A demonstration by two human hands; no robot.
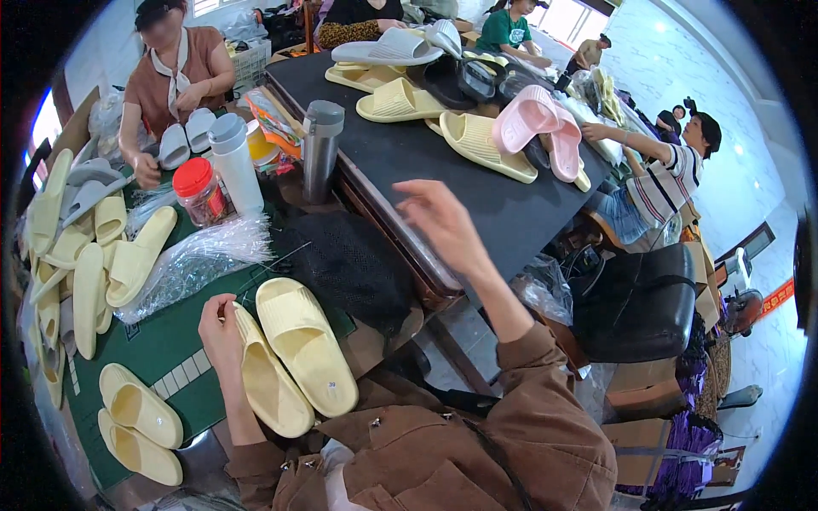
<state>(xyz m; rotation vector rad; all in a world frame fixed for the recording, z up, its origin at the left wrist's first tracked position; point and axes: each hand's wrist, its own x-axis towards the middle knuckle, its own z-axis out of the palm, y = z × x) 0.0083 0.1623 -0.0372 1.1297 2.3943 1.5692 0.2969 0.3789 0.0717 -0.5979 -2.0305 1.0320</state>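
Observation:
A pair of pale yellow slippers stands side by side before me, toes pointing away: the left slipper [271, 375] and the right slipper [308, 345], which has a small round sticker at its heel. My left hand [223, 336] grips the left slipper's outer side near the toe, fingers curled. My right hand [441, 223] is raised over the edge of the black table, fingers stretched and slightly apart, nothing visible in them. Beyond it lie more yellow slippers [486, 146] and a pink pair [545, 128]. A bundle of clear plastic strands [200, 268] rests beyond my left hand.
Another yellow pair [141, 422] and a slipper heap [85, 255] lie on the green surface [209, 404]. A red-lidded jar [200, 192], white bottle [236, 162] and steel tumbler [322, 149] stand by black mesh fabric [349, 264]. Co-workers sit around; a black chair [635, 302] is right.

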